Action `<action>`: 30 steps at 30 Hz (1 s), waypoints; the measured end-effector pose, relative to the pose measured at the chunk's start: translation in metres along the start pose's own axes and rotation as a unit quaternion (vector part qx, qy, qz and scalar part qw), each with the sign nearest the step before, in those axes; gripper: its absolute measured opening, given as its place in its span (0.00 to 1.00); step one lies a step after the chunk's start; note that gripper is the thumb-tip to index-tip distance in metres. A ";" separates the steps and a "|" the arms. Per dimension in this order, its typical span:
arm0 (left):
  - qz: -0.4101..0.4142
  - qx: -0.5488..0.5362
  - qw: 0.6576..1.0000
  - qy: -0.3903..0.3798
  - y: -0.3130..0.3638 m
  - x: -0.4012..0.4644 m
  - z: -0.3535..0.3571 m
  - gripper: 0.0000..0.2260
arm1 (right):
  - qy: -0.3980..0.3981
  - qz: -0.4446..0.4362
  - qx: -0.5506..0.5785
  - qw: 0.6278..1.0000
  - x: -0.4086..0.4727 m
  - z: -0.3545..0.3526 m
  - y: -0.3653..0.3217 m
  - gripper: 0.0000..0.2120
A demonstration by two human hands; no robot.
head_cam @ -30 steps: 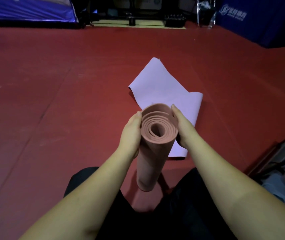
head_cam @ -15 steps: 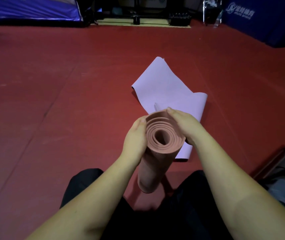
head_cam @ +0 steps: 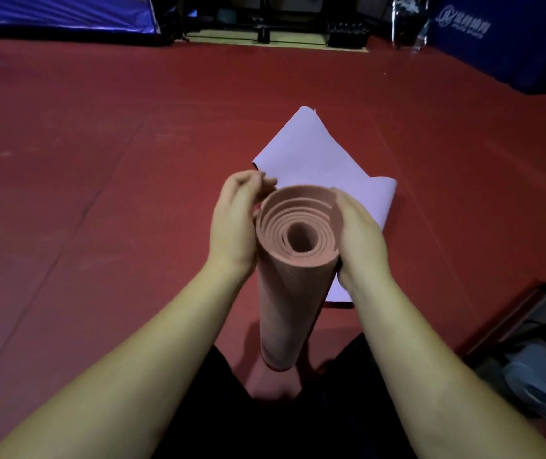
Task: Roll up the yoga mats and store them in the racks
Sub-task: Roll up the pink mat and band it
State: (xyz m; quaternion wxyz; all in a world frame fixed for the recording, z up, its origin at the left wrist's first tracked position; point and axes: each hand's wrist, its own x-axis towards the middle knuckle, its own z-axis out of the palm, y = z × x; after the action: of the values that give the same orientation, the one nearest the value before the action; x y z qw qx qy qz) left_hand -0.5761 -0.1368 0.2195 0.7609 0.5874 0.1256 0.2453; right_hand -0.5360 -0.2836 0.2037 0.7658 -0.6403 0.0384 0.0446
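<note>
A pink yoga mat [head_cam: 285, 293] is rolled into a tube and stands on end on the floor between my legs, its spiral top facing me. My left hand [head_cam: 233, 226] holds the roll's left side, with blurred fingers curled over the far rim. My right hand [head_cam: 359, 240] grips the right side just under the top. Behind the roll, a lavender yoga mat [head_cam: 311, 154] lies loosely folded on the floor, its near part hidden by the roll and my hands.
Red sports floor [head_cam: 99, 226] spreads all around. A low rack [head_cam: 530, 326] at the bottom right holds a rolled grey mat [head_cam: 530, 389]. Blue padded barriers [head_cam: 513, 44] and dark equipment [head_cam: 265, 28] line the far wall.
The roll's top has come closer to me. My right hand slid off the top rim onto the right side, and my left fingers moved up over the far rim.
</note>
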 end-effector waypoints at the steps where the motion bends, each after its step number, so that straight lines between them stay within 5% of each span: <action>1: 0.029 0.078 0.996 -0.030 -0.010 -0.011 -0.008 0.05 | 0.007 -0.017 -0.032 0.999 -0.007 0.002 0.014 0.09; 3: 0.051 0.201 0.975 -0.076 -0.035 -0.031 -0.020 0.12 | 0.008 -0.025 -0.066 0.997 -0.021 0.003 0.037 0.10; 9: -0.036 0.255 0.963 -0.080 -0.038 -0.004 -0.025 0.22 | -0.082 0.081 -0.107 0.988 0.008 -0.004 0.009 0.17; 12: -0.070 0.217 0.970 -0.082 -0.033 -0.005 -0.018 0.19 | -0.124 0.105 -0.122 0.979 0.020 -0.006 0.011 0.18; 17: -0.144 0.092 0.985 0.034 -0.054 -0.038 -0.020 0.18 | -0.128 0.116 -0.074 0.982 0.012 -0.010 0.020 0.19; 26: -0.082 0.068 0.994 -0.007 -0.036 -0.010 -0.007 0.10 | -0.058 0.081 0.006 0.995 0.007 -0.006 0.005 0.16; 30: -0.126 0.092 0.988 -0.001 -0.066 -0.020 -0.019 0.12 | -0.038 0.164 -0.020 0.986 -0.012 -0.012 0.044 0.16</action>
State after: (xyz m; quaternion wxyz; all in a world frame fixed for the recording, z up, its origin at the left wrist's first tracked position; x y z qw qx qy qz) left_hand -0.5870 -0.1436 0.1492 0.7284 0.6348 0.2201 0.1342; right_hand -0.5534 -0.2883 0.1604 0.7364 -0.6380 0.1131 0.1944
